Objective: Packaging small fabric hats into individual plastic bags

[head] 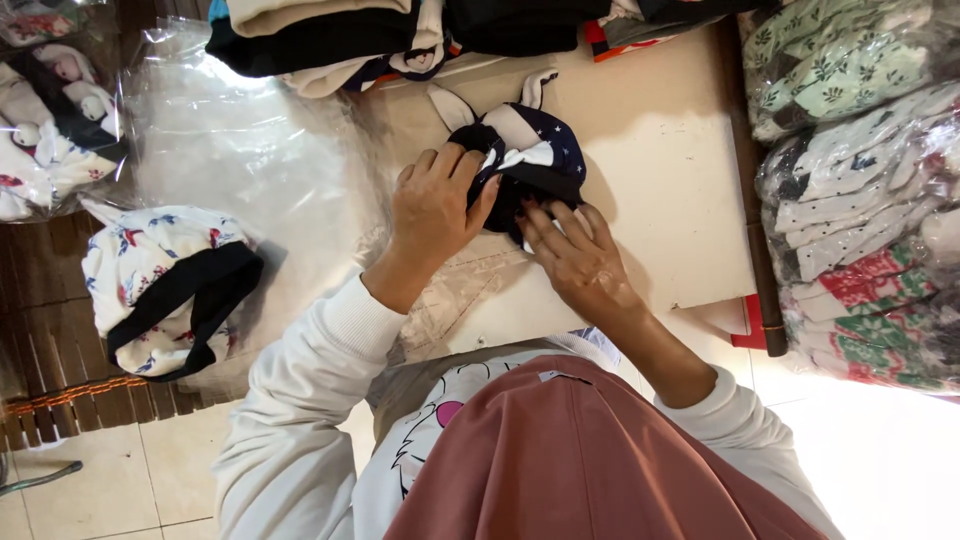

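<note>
- Both hands, left hand (pixel 432 212) and right hand (pixel 572 258), are closed on a dark star-printed cloth piece (pixel 525 165) at twelve o'clock on the tabletop (pixel 660 190); folding appears half done.
- One floral piece (pixel 165 290) is seen finished at nine o'clock, on clear plastic bags (pixel 250 150).
- More bagged pieces (pixel 860 200) are stacked at three o'clock.

Pale cream flat-topped table (pixel 660 170), bare across its right half. On it, centre: a small folded garment of navy star-print and white fabric (pixel 530 160). Far edge: row of folded black, cream and white clothes (pixel 330 40). Left side: sheet of clear crinkled plastic (pixel 240 150), overhanging toward the wooden slatted floor (pixel 50 330).
</note>
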